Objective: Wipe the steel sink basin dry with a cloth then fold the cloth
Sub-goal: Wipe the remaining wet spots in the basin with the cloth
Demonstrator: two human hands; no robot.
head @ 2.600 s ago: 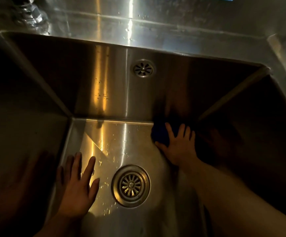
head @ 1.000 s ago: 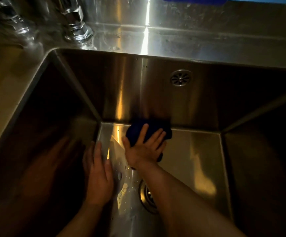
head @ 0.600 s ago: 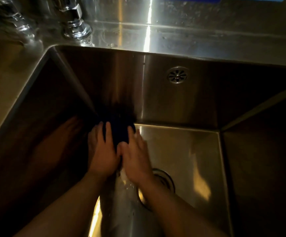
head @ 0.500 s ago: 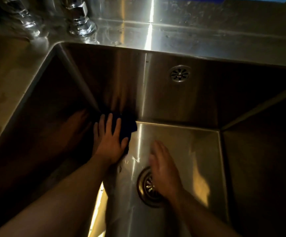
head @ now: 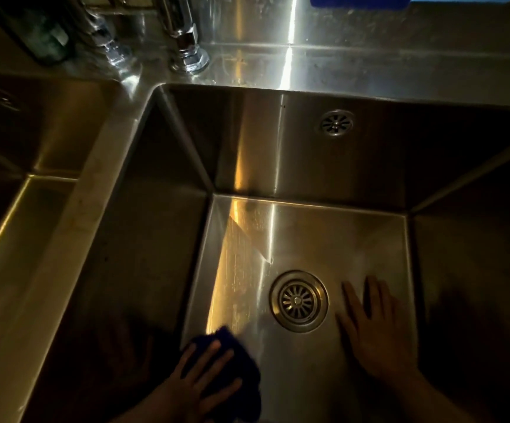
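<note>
Blue cloth [head: 249,370] lies under my flat left hand [head: 205,381] in the near-left corner of the basin [head: 308,239]. My right hand [head: 376,334] rests open and empty beside the drain [head: 299,301]. I think this is the wiping step; next I should sweep across the floor.

The left hand [head: 199,380] and right hand [head: 378,340] lie flat.

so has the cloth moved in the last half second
Yes. From the sink's far left corner, beyond the drain, the cloth slid to the near left, under the left hand.
</note>
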